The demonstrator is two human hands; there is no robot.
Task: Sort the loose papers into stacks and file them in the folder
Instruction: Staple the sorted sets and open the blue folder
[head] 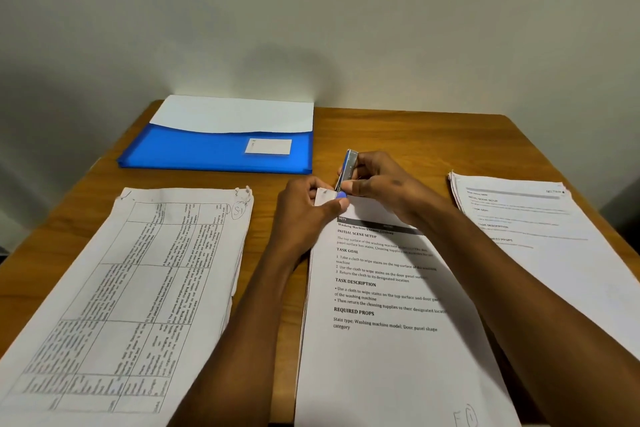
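The right hand (377, 184) grips a small stapler (347, 170), fingers curled over its metal top and thumb by its blue end, with the tool set at the far left corner of the middle stack of papers (398, 340). The left hand (306, 208) pinches that same corner between thumb and fingers, just beside the stapler's blue tip.

The middle stack lies near the person on the wooden table (398, 135), its top sheet printed with headings and short lines of text. To its left lies a second stack (138, 288) whose top sheet shows a table of small print turned sideways, with a circled mark at its far right corner. To the right lies a third stack (540, 236), printed faintly, well apart from the hands. At the far side of the table, left of centre, a blue folder (194, 152) lies flat with white sheets showing out of its far edge and a white label on its front. Nothing lies between the hands and the folder.

Both forearms reach in from the near edge, the right one crossing over the middle stack, the left one running along the gap between the left and middle stacks.
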